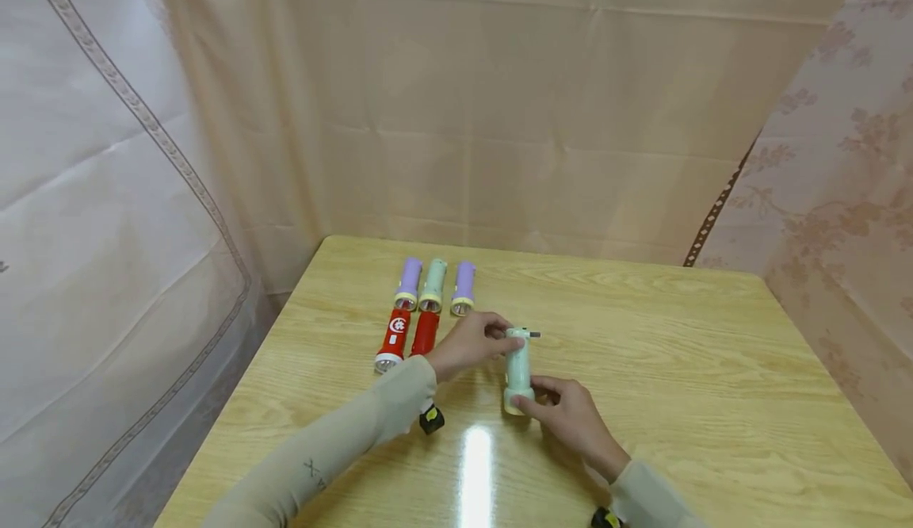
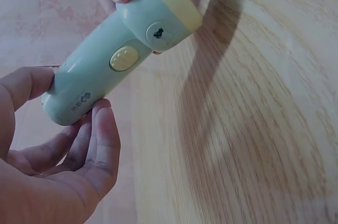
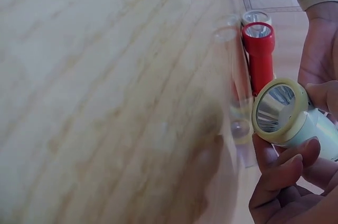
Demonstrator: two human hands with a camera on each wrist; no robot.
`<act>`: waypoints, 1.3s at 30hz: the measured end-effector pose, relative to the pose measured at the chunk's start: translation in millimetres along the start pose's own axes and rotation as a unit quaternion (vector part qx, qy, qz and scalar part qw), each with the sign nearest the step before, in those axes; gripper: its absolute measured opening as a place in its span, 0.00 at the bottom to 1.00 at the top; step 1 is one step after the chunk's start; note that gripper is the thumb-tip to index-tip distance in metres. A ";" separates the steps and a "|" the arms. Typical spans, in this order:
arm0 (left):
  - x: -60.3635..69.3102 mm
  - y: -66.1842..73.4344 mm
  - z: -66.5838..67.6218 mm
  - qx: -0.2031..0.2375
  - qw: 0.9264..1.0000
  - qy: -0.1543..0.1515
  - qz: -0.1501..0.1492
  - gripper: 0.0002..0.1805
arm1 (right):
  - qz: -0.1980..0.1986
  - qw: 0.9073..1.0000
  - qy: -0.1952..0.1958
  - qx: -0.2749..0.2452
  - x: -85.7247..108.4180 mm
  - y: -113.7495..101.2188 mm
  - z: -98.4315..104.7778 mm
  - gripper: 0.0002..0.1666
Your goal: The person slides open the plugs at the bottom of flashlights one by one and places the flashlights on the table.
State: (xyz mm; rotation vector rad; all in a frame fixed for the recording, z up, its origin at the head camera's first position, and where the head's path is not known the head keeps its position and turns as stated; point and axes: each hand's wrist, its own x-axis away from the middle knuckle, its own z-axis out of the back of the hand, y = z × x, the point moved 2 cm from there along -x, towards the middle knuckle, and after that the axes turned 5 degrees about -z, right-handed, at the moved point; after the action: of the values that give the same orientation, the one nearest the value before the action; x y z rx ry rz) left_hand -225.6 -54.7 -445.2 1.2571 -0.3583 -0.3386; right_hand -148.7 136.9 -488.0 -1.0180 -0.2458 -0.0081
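Note:
A mint-green flashlight (image 1: 518, 369) is held above the table between both hands, its pale yellow lens end towards me. My left hand (image 1: 474, 343) pinches the tail end between thumb and fingers. With thumb and fingers, my right hand (image 1: 573, 417) grips the wide head. A short dark piece (image 1: 535, 334) sticks out sideways at the tail. In the left wrist view the yellow switch (image 2: 124, 58) and a small dark bear mark show on the body. The right wrist view looks into the silvery reflector (image 3: 275, 109), which is unlit.
Left of my hands lie two purple flashlights (image 1: 410, 278) (image 1: 464, 284) with another green flashlight (image 1: 433, 281) between them. Closer to me are a red flashlight (image 1: 395, 334) with a white rim and a second red one (image 1: 425, 331), partly behind my left hand. The wooden table (image 1: 678, 353) meets hanging cloth at the back.

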 end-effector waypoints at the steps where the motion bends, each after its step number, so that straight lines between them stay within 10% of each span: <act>1: -0.6 -0.2 -1.1 0.002 1.000 -0.001 0.000 0.23 | 0.000 1.000 0.001 0.000 0.6 0.5 1.1 0.33; 21: -22.5 6.1 -14.0 0.045 0.999 0.022 -0.010 0.23 | -0.001 1.000 0.016 0.006 -4.5 -1.3 29.9 0.32; 39: -59.2 21.3 -58.9 0.058 0.998 0.031 0.002 0.24 | -0.037 0.998 0.039 0.018 -0.7 18.5 69.9 0.38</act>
State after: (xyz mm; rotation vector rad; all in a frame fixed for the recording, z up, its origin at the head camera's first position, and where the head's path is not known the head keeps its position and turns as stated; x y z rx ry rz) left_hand -251.5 27.5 -445.1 1.3781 -0.3305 -0.2779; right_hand -161.1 205.5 -468.7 -0.9694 -0.2122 -0.1100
